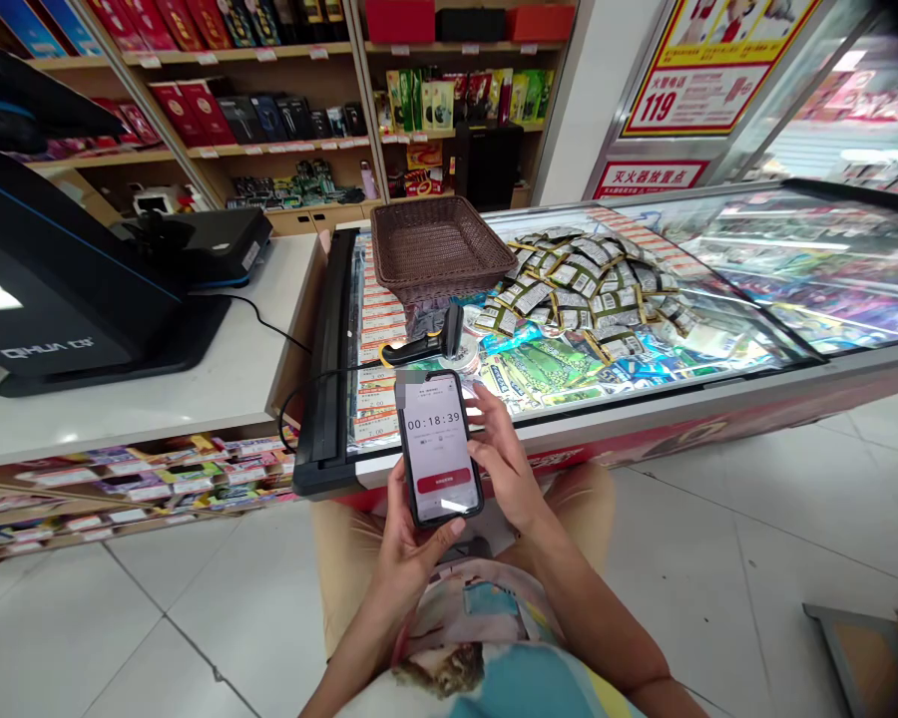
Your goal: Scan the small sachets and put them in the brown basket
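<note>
A black-cased smartphone [439, 449] is held upright in front of my lap, its screen showing 00:18:39 above a red button. My left hand [411, 529] is closed around its lower left side, the thumb across the bottom edge. Beside the phone's right edge is my right hand [505, 459], fingers bent and touching that edge. Just beyond the phone, a black and yellow barcode scanner [423, 344] lies on the freezer's glass top. A brown woven basket [441, 249] and a heap of small silver, green and gold packets [584, 284] rest farther back.
A glass-topped chest freezer [688, 374] spans the front and right. To the left, a white counter [246, 364] carries a dark checkout terminal [67, 269]. The scanner's cable [284, 409] loops over the freezer's corner. Stocked shelves [269, 140] stand behind.
</note>
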{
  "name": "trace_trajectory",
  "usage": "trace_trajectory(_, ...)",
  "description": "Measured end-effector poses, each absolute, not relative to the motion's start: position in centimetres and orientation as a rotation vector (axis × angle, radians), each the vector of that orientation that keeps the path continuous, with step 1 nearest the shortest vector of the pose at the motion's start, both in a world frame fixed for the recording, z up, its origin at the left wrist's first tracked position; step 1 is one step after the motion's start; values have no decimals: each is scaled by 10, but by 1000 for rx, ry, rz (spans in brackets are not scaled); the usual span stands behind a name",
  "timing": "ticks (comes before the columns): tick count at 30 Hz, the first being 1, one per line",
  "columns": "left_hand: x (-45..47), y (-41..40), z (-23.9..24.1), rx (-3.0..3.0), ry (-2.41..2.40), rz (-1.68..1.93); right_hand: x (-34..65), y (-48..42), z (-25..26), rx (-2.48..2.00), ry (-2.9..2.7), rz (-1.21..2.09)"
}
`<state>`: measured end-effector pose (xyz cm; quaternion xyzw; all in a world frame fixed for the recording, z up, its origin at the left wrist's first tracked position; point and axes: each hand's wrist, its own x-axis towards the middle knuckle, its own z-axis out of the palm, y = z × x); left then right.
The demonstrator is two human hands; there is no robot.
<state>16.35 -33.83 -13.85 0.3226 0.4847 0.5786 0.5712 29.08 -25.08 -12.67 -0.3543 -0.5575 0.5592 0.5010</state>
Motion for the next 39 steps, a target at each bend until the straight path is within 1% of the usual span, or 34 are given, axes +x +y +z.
trace_trajectory(2,164,-339,-139,763,1138,1357,293,-249,-122,-910,-1510,1074)
trace_trajectory(4,164,-339,-140,775,1146,1356,294,-248,-116,-919,-1661,882)
trace_trajectory(8,164,-340,-140,785,1176,1356,290,-246,-107,-898,-1829,718)
trace_trajectory(13,164,-343,-138,777,1179,1347,282,-235,-111,-1001,-1845,586)
trace_trajectory(18,162,-342,-139,790,1151,1370,285,-235,-117,-1090,-1901,261)
trace_trajectory(21,161,-340,-140,773,1141,1376,287,-243,-116,-1065,-1938,224)
trace_trajectory(36,156,-342,-139,773,1135,1401,282,-251,-117,-966,-1990,271)
trace_trajectory(39,151,-347,-143,746,1169,1454,282,-251,-122,-971,-1999,287)
